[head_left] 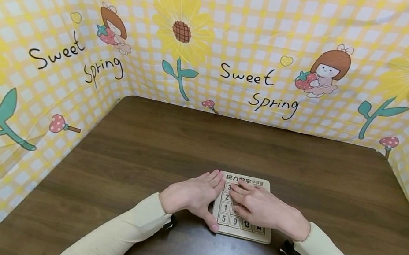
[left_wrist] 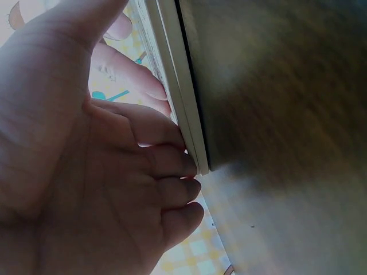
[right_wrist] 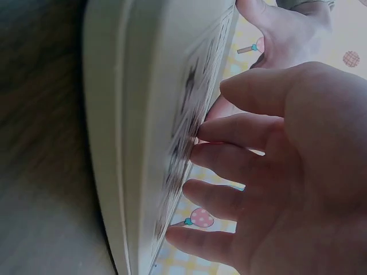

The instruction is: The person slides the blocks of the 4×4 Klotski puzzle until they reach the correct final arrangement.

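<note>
A pale number sliding puzzle [head_left: 239, 234] lies flat on the table, with dark characters along its top and rows of numbered tiles [head_left: 224, 219]. My left hand [head_left: 195, 195] braces its left side, fingers extended near the top corner and thumb spread to the bottom corner. In the left wrist view, those fingertips [left_wrist: 184, 192] meet the board's edge. Over the tiles reaches my right hand [head_left: 261, 208], its slightly bent fingers spread and fingertips touching the face. It covers many of the middle and right tiles. The right wrist view shows the thumb [right_wrist: 255, 91] apart from the fingers.
The brown wooden table [head_left: 147, 136] extends around the puzzle on all sides. A yellow checked cloth [head_left: 240, 30] with flowers and lettering hangs behind it and at both sides. Dark straps with small devices [head_left: 291, 250] sit at the wrists, by the cream sleeves [head_left: 125, 222].
</note>
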The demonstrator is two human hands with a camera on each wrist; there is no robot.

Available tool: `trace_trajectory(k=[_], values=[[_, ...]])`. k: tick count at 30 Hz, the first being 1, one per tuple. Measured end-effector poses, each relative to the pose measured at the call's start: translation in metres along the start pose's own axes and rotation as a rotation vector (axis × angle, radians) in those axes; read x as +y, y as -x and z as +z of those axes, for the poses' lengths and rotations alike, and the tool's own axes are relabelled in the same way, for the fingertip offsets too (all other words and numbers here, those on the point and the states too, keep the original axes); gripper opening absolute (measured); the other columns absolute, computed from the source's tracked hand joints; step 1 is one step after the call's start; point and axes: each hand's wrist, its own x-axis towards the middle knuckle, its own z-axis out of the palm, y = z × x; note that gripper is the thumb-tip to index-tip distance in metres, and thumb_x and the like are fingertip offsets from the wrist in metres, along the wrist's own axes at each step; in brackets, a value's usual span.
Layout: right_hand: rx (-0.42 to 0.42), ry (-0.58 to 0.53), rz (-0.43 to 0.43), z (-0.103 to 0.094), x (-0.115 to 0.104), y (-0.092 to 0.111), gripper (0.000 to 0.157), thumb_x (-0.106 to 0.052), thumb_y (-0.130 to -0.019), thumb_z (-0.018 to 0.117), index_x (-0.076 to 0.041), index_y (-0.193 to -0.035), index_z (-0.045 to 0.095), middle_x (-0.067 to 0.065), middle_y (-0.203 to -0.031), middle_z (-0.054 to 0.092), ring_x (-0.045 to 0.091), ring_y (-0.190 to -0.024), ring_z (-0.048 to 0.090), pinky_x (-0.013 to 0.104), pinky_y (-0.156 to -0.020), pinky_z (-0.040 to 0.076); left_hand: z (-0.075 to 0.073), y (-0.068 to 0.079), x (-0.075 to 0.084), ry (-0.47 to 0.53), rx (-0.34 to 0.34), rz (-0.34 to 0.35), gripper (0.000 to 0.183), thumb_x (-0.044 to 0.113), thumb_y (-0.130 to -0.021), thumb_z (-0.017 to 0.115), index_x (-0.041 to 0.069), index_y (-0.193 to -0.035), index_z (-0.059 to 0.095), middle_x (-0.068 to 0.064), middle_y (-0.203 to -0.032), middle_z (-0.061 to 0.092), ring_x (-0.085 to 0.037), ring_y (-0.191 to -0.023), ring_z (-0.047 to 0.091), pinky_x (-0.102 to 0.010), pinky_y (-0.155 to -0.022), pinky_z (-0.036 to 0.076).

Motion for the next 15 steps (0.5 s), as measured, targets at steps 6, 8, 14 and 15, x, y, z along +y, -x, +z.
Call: trace_trajectory(k=[6, 8, 14, 15], values=[[0.035, 0.011, 0.01, 0.0, 0.008, 0.012, 0.046, -0.025, -0.099, 0.055, -0.004, -0.139, 0.054, 0.015, -0.146, 0.052, 0.038, -0.139, 0.044, 0.06, -0.106, 0.043, 0.001, -0.001, 0.001, -0.002, 0.004, -0.009, 0.13, 0.079, -0.067, 0.067, 0.002, -0.157, 0.013, -0.016, -0.166, 0.005, -0.025, -0.155, 0.003, -0.036, -0.127, 0.011], [0.046, 0.019, 0.01, 0.001, 0.011, 0.017, 0.045, -0.024, -0.098, 0.057, -0.004, -0.138, 0.056, 0.015, -0.144, 0.054, 0.039, -0.137, 0.046, 0.06, -0.104, 0.044, 0.001, -0.002, 0.001, -0.005, 0.0, -0.011, 0.13, 0.08, -0.067, 0.067, 0.002, -0.157, 0.013, -0.016, -0.166, 0.004, -0.025, -0.155, 0.003, -0.036, -0.127, 0.011], [0.064, 0.043, -0.01, 0.001, 0.013, 0.023, 0.045, -0.022, -0.097, 0.058, -0.001, -0.137, 0.057, 0.018, -0.141, 0.056, 0.041, -0.134, 0.049, 0.058, -0.102, 0.046, 0.0, -0.001, 0.001, -0.001, -0.007, -0.017, 0.131, 0.08, -0.067, 0.067, 0.002, -0.157, 0.012, -0.015, -0.166, 0.004, -0.025, -0.155, 0.003, -0.036, -0.127, 0.011], [0.064, 0.044, -0.01, 0.001, 0.012, 0.023, 0.045, -0.023, -0.097, 0.058, -0.001, -0.137, 0.056, 0.018, -0.142, 0.055, 0.04, -0.134, 0.048, 0.058, -0.103, 0.046, 0.0, -0.001, 0.001, 0.0, -0.006, -0.017, 0.131, 0.08, -0.067, 0.067, 0.002, -0.157, 0.012, -0.016, -0.166, 0.004, -0.025, -0.155, 0.003, -0.036, -0.127, 0.011]])
